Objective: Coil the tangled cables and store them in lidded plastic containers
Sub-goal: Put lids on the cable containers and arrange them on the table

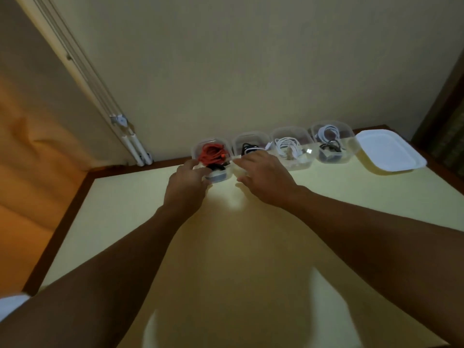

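Observation:
Four clear plastic containers stand in a row along the table's far edge by the wall. The leftmost container (200, 146) holds a coiled red cable (211, 153) with a black cable (218, 167) in front of it. My left hand (187, 180) grips this container at its left front corner. My right hand (262, 175) holds its right side, fingers and thumb curled toward it, and covers the front of the second container (252, 139), which holds a black cable. The third container (291, 133) holds white cables (287, 144). The fourth container (347, 149) holds a white and a black cable.
White lids (391, 151) lie stacked at the far right of the pale yellow table (238, 247). The wall rises right behind the containers. White pipes (136, 146) and a curtain (30, 146) stand past the table's left edge.

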`<state>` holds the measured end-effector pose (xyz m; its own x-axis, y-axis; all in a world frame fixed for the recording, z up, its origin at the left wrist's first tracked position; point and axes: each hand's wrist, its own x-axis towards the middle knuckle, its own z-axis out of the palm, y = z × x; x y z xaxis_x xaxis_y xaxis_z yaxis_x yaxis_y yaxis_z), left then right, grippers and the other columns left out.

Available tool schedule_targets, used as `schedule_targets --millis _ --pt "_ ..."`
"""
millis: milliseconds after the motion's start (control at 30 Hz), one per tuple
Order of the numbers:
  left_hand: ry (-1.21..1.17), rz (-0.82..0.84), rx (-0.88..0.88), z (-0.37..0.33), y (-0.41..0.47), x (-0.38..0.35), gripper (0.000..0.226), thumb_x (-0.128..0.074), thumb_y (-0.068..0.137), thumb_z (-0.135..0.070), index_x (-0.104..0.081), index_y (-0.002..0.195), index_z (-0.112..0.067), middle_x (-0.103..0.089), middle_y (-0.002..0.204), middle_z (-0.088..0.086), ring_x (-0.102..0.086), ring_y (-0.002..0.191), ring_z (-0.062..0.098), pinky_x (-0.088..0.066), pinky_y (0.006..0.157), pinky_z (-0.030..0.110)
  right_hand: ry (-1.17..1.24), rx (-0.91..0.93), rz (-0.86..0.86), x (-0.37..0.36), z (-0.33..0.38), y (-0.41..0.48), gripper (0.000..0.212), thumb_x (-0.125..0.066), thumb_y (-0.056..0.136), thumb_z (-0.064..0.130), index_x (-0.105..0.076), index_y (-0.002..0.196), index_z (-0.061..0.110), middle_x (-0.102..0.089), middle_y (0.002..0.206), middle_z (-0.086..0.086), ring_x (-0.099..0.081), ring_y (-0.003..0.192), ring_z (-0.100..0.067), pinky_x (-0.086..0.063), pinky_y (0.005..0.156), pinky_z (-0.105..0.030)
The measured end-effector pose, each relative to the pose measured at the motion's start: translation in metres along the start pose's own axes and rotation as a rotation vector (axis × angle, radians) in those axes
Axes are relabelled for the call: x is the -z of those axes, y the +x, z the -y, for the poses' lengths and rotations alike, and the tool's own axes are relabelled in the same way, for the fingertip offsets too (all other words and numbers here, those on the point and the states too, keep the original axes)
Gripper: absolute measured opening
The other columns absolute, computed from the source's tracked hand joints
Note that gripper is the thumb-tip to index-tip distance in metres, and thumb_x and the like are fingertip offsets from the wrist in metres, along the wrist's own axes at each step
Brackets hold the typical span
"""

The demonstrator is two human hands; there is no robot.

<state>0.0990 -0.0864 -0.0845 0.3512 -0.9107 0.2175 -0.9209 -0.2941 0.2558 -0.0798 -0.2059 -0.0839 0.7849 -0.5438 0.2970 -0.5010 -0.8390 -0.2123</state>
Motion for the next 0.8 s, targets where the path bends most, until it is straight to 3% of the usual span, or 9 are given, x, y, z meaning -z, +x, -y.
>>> schedule_targets --millis 133,333,433,567,700,800 --pt "-0.088 -0.051 0.012 0.007 -0.006 -0.009 0.018 -0.065 0.098 -0.011 -0.076 0.111 -0.004 -0.06 0.136 0.021 -0.061 0.116 0.036 -0.048 0.092 0.036 -0.035 0.028 -0.02 -0.013 0.006 0.011 0.042 -0.066 0.094 0.03 -0.064 0.135 0.021 -0.066 0.129 -0.005 -0.054 0.122 -0.028 -0.044 0.099 -0.045" --pt "-0.184 -0.062 0.047 0.007 -0.053 -0.008 0.022 -0.059 0.102 -0.015 -0.075 0.118 -0.015 -0.052 0.152 0.013 -0.049 0.138 0.031 -0.038 0.112 0.038 0.017 0.094 -0.053 -0.014 0.018 -0.017 0.028 -0.071 0.091 0.021 -0.075 0.118 0.015 -0.071 0.122 -0.012 -0.061 0.116 -0.034 -0.047 0.096 -0.047" --pt "-0.261 -0.063 0.065 0.008 -0.08 -0.005 0.023 -0.061 0.101 -0.016 -0.075 0.119 -0.021 -0.051 0.153 0.006 -0.049 0.139 0.025 -0.033 0.112 0.031 0.135 0.068 -0.01 -0.006 0.034 -0.043 0.028 -0.068 0.095 0.02 -0.073 0.123 0.017 -0.066 0.134 -0.012 -0.059 0.124 -0.033 -0.046 0.102 -0.044" --pt "-0.362 -0.055 0.062 0.005 -0.116 0.0 0.023 -0.071 0.095 -0.02 -0.076 0.117 -0.024 -0.057 0.148 -0.001 -0.056 0.133 0.015 -0.036 0.113 0.029 0.258 0.038 -0.02 0.001 0.05 -0.082 0.025 -0.073 0.089 0.008 -0.077 0.114 0.012 -0.065 0.134 -0.011 -0.069 0.111 -0.036 -0.053 0.096 -0.044" --pt "-0.473 -0.064 0.048 0.0 -0.151 0.005 0.03 -0.078 0.089 -0.023 -0.077 0.119 -0.021 -0.061 0.141 -0.008 -0.058 0.12 -0.001 -0.039 0.104 0.009 0.292 -0.026 -0.008 0.008 0.062 -0.12 0.024 -0.074 0.089 0.009 -0.078 0.112 0.012 -0.061 0.139 -0.008 -0.07 0.11 -0.03 -0.048 0.099 -0.032" --pt "-0.512 -0.035 0.061 -0.008 -0.178 0.01 0.032 -0.08 0.087 -0.024 -0.077 0.119 -0.023 -0.059 0.139 -0.013 -0.056 0.119 -0.008 -0.038 0.1 0.001 0.318 -0.056 0.01 0.015 0.071 -0.149 0.023 -0.074 0.089 0.009 -0.078 0.112 0.013 -0.06 0.139 -0.009 -0.07 0.111 -0.028 -0.044 0.1 -0.026"
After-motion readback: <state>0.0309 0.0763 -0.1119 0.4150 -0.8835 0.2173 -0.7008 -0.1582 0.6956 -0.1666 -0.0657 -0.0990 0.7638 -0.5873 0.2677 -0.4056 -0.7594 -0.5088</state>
